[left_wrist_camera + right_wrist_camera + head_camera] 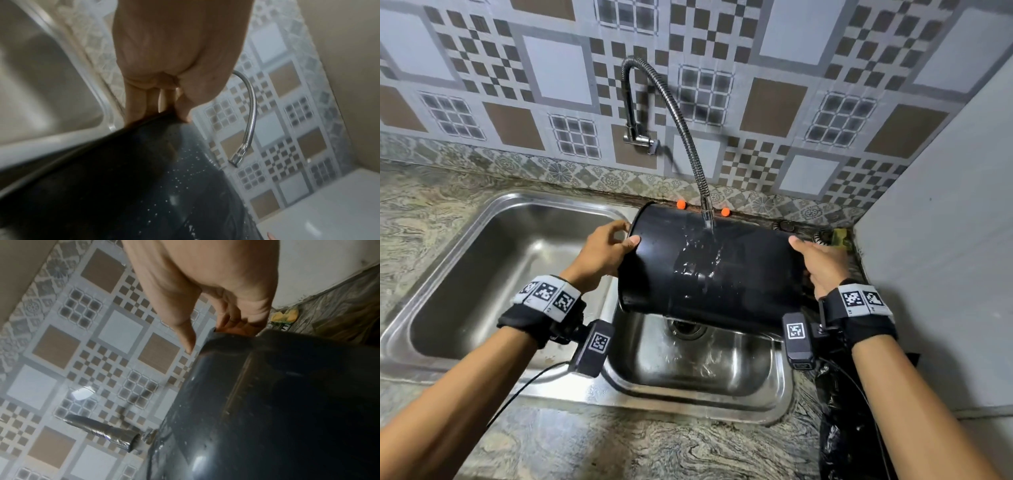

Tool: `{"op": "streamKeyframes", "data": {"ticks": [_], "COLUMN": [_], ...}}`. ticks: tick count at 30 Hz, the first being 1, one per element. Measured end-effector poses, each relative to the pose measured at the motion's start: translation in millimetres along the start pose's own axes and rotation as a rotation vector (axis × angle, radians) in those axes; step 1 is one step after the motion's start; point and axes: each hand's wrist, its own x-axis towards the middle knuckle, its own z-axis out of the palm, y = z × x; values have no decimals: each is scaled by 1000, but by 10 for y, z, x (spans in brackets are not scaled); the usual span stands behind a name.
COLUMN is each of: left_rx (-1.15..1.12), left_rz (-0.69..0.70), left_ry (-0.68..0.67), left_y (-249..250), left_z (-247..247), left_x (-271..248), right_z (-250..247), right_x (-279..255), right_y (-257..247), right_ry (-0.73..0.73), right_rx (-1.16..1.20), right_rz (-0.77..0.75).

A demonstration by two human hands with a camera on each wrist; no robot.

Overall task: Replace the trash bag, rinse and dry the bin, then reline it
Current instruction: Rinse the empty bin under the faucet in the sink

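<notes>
A black bin (709, 270) lies on its side in the air over the right sink basin (705, 363), its open end to the left. Water from the flexible faucet (707, 209) runs onto its upper wall and splashes off. My left hand (602, 253) grips the rim, thumb outside and fingers over the edge; the left wrist view shows that hand (164, 100) pinching the wet bin (144, 186). At the other end, my right hand (822, 263) holds the base. The right wrist view has those fingers (226, 318) curled over the bin's (277, 402) end edge.
The left sink basin (482, 274) lies beside the bin. A crumpled black trash bag (839, 428) sits on the counter at the right, against a white wall. A yellow sponge (840, 236) is in the back corner. Two orange knobs (680, 204) show behind the bin.
</notes>
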Motion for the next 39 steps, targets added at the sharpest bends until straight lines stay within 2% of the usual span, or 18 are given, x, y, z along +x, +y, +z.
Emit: {"op": "streamKeyframes", "data": {"ticks": [4,11,13,17,20,22,26,33,39], "left_rx": [-61,-102,-121,-148,-135,-135,-156,-490,-358], "left_rz": [-112,-189,-205,-230,-246,-250,-238,-289,-241], "left_ry": [-33,-33,-37,-3,-26,-35,-56,-125,-287], "left_y": [51,-41,-31,49,65,63,52,-216,-482], "left_z": [72,228,250,277,277,265,232,243,372], "left_x": [33,34,56,111,161,167,164,-3,-281], "right_z": [-35,-165,-202,-252,-289,-305,-313,-327,-336], "right_x": [-25,-128,-174,-355,-455,-475,-333,-152,-116], "right_y": [-25,178,217,295,410,467,521,405,301], "right_ry": [-124,-188,-162,6,62,73,56,8,-8], "right_rx": [60,39,-9,-238,-317,-318,-301,-288,-304], "right_rz": [-37,-138,-202,-388,-470,-457,-339,-258,-193]}}
